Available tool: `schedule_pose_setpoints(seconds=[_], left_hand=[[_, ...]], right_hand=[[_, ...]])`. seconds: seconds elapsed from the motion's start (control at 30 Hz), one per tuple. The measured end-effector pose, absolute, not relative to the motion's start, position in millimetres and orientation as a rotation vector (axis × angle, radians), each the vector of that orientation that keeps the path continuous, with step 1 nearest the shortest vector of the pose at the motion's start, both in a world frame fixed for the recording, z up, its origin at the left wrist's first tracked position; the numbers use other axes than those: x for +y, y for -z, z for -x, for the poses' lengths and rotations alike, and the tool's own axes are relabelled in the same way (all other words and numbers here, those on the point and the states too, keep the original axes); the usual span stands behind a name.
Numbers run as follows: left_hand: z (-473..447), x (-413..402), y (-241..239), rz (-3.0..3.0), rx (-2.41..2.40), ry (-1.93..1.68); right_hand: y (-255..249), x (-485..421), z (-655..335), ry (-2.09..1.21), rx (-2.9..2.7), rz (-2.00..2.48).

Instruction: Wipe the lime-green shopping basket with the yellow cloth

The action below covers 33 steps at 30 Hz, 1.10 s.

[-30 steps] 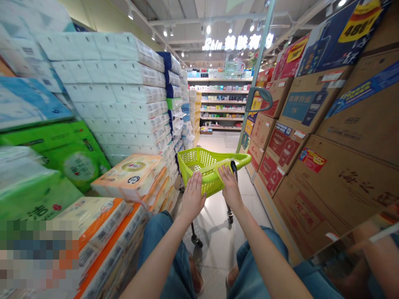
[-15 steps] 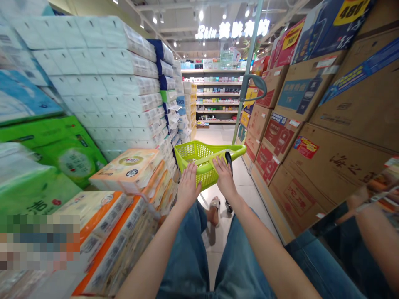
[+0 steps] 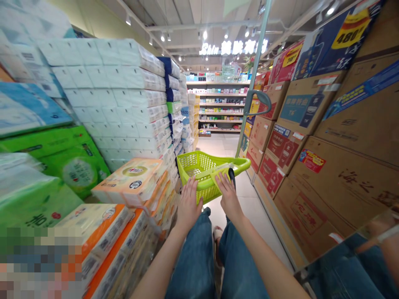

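Observation:
A lime-green shopping cart (image 3: 207,194) with a perforated plastic basket is in front of my legs. My left hand (image 3: 189,205) grips the near rim at its left corner, fingers over the edge and thumb lower down. On the right, my right hand (image 3: 229,194) is closed over the same rim, beside a black curved part (image 3: 232,176). The rim narrows to a point toward the right. What I see of the basket's inside holds no goods. The cart's lower frame is mostly hidden by my hands and knees.
Stacked white tissue packs (image 3: 109,79) and orange-edged tissue packs (image 3: 134,176) line the left side. Cardboard cartons (image 3: 339,187) are piled on the right behind a glass door with a grey handle (image 3: 261,103). Tiled floor (image 3: 226,143) leads to stocked shelves (image 3: 221,101).
The view has tilted up, so shelves, stacks and cart appear lower in it. My legs have shifted in a step. Both hands keep their hold on the cart's rim.

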<state>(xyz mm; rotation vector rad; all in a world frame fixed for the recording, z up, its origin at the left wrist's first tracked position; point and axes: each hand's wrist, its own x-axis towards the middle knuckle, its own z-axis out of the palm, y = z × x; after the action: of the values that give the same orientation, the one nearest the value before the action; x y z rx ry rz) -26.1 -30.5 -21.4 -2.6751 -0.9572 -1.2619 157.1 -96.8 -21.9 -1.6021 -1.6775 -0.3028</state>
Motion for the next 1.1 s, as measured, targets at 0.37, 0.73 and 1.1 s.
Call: schedule_pose_setpoints(seconds=[0.37, 0.73, 1.1], left_hand=[[46.5, -20.0, 20.2, 2.637, -1.039, 1.268], [52.3, -26.0, 26.7, 2.670, -1.017, 1.284], [60.6, -40.3, 22.6, 2.601, -1.042, 1.235]], right_hand=[[33.1, -84.7, -132.5, 0.344, -1.681, 1.578], [37.8, -100.9, -112.4, 0.489, -1.584, 1.642], [13.5, -114.3, -122.4, 0.444, -1.563, 1.684]])
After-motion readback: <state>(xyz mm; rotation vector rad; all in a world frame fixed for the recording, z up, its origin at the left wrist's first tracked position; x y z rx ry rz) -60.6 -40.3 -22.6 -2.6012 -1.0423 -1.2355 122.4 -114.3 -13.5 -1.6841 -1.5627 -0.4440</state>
